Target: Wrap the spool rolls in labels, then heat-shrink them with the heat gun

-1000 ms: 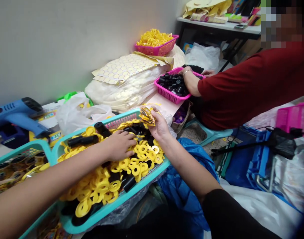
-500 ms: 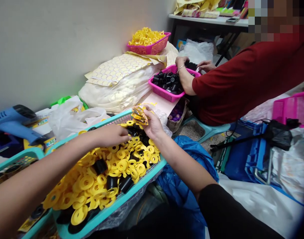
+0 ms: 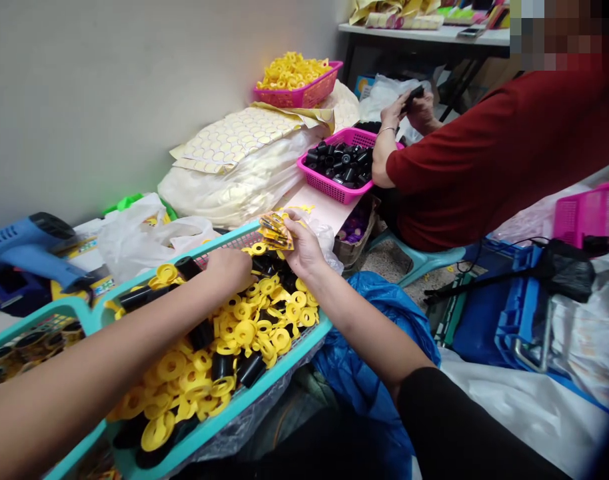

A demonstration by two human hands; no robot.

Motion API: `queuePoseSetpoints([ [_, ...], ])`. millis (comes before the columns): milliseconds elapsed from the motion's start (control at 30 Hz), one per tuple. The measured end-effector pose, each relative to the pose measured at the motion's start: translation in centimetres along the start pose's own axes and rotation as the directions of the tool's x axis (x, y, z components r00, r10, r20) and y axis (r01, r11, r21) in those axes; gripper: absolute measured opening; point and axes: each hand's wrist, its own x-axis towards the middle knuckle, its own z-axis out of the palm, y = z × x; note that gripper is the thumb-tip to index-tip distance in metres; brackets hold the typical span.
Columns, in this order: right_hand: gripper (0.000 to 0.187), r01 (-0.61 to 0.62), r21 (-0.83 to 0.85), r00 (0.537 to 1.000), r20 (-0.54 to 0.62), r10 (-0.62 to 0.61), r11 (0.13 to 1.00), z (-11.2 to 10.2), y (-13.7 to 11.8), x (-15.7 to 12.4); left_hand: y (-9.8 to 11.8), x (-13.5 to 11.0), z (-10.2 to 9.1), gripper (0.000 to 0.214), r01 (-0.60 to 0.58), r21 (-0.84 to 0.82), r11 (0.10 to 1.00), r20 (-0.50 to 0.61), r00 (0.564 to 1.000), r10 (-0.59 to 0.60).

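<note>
Yellow-and-orange printed flat pieces, fanned in a small stack, are gripped between the thumb and fingers of the right hand, above the far end of a long turquoise plastic basket. Just beside it, the left hand reaches down among the basket's contents with its fingers curled; their tips are hidden, so I cannot tell whether they hold anything. Around it lie flat yellow plastic rings with small tabs, mixed with glossy black plastic cylinders.

A second turquoise basket touches the first on the left, and behind that sits a blue pistol-shaped tool near a crumpled white plastic bag. Farther off, a bright pink plastic basket is filled with black cylindrical parts. Next to it, a co-worker in a dark red top holds a black piece in both hands.
</note>
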Motion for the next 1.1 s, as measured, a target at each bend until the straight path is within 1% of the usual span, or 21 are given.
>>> queuePoseSetpoints([
  [67, 0.023, 0.027, -0.017, 1.000, 0.015, -0.026, 1.000, 0.1, 0.0, 0.0, 0.5, 0.1, -0.1, 0.053, -0.004, 0.001, 1.000, 0.030, 1.000, 0.004],
  [167, 0.024, 0.097, -0.057, 0.993, 0.075, -0.093, 0.994, 0.3, 0.1, 0.0, 0.9, 0.0, 0.1, 0.041, -0.009, -0.010, 1.000, 0.074, 0.997, 0.010],
  [200, 0.024, 0.116, -0.070, 0.990, 0.094, -0.109, 0.991, 0.4, 0.0, -0.1, 1.0, -0.1, 0.3, 0.040, -0.004, -0.017, 1.000, 0.079, 0.997, 0.005],
  [267, 0.025, 0.142, -0.093, 0.985, 0.115, -0.131, 0.986, 0.8, -0.3, -0.3, 1.1, -0.2, 0.5, 0.043, 0.017, -0.035, 0.999, 0.069, 0.998, -0.015],
  [367, 0.025, 0.175, -0.121, 0.978, 0.133, -0.158, 0.977, 1.4, -1.3, -0.9, 0.9, -0.5, 0.5, 0.048, 0.043, -0.089, 0.995, 0.024, 0.999, -0.041],
  [433, 0.025, 0.202, -0.166, 0.971, 0.160, -0.176, 0.965, 1.6, -2.3, -1.7, 0.1, -0.9, 0.0, 0.046, 0.035, -0.155, 0.987, -0.002, 0.999, -0.036],
  [533, 0.024, 0.228, -0.300, 0.964, 0.203, -0.172, 0.926, 1.6, -3.7, -3.4, -2.0, -2.4, -1.5, 0.041, -0.010, -0.273, 0.962, -0.032, 0.999, 0.001],
  [600, 0.022, 0.211, -0.419, 0.968, 0.217, -0.128, 0.883, 1.5, -4.1, -4.9, -3.6, -4.2, -2.7, 0.042, -0.027, -0.340, 0.940, -0.064, 0.998, 0.006],
  [667, 0.021, 0.160, -0.531, 0.973, 0.227, -0.042, 0.832, 1.3, -3.6, -6.5, -4.9, -6.7, -3.7, 0.043, -0.020, -0.446, 0.895, -0.126, 0.991, -0.041],
  [733, 0.022, 0.138, -0.630, 0.959, 0.278, 0.057, 0.764, 1.2, -2.3, -8.0, -5.9, -9.6, -4.1, 0.042, -0.027, -0.584, 0.812, -0.195, 0.975, -0.108],
  [767, 0.022, 0.165, -0.685, 0.941, 0.325, 0.094, 0.710, 1.2, -1.4, -8.6, -6.1, -11.1, -4.0, 0.041, -0.043, -0.650, 0.758, -0.231, 0.963, -0.143],
  [800, 0.023, 0.230, -0.749, 0.913, 0.387, 0.128, 0.621, 1.2, -0.4, -9.1, -6.3, -12.5, -3.6, 0.040, -0.063, -0.713, 0.699, -0.259, 0.949, -0.179],
  [867, 0.021, 0.410, -0.832, 0.837, 0.506, 0.209, 0.374, 1.1, 1.3, -9.9, -6.5, -15.4, -1.9, 0.041, -0.100, -0.826, 0.555, -0.290, 0.920, -0.266],
  [900, 0.020, 0.488, -0.835, 0.799, 0.545, 0.254, 0.256, 0.9, 2.0, -10.1, -6.6, -16.7, -0.7, 0.043, -0.110, -0.882, 0.459, -0.281, 0.904, -0.323],
  [933, 0.018, 0.543, -0.823, 0.769, 0.568, 0.293, 0.168, 0.8, 2.4, -10.2, -6.5, -18.0, 0.8, 0.045, -0.119, -0.929, 0.350, -0.257, 0.887, -0.382],
  [967, 0.017, 0.578, -0.807, 0.748, 0.582, 0.319, 0.118, 0.7, 2.5, -10.2, -6.5, -19.3, 2.4, 0.047, -0.120, -0.963, 0.240, -0.215, 0.879, -0.425],
  [1000, 0.017, 0.598, -0.796, 0.737, 0.593, 0.325, 0.095, 0.6, 2.4, -10.1, -6.4, -20.5, 4.2, 0.048, -0.133, -0.982, 0.131, -0.179, 0.865, -0.469],
  [1033, 0.018, 0.609, -0.789, 0.736, 0.601, 0.313, 0.084, 0.5, 2.2, -10.0, -6.3, -21.6, 5.9, 0.047, -0.146, -0.989, 0.030, -0.142, 0.862, -0.487],
  [1100, 0.020, 0.631, -0.776, 0.751, 0.613, 0.243, 0.005, 0.5, 1.5, -9.9, -6.0, -23.4, 9.3, 0.045, -0.166, -0.975, -0.145, -0.070, 0.858, -0.510],
])
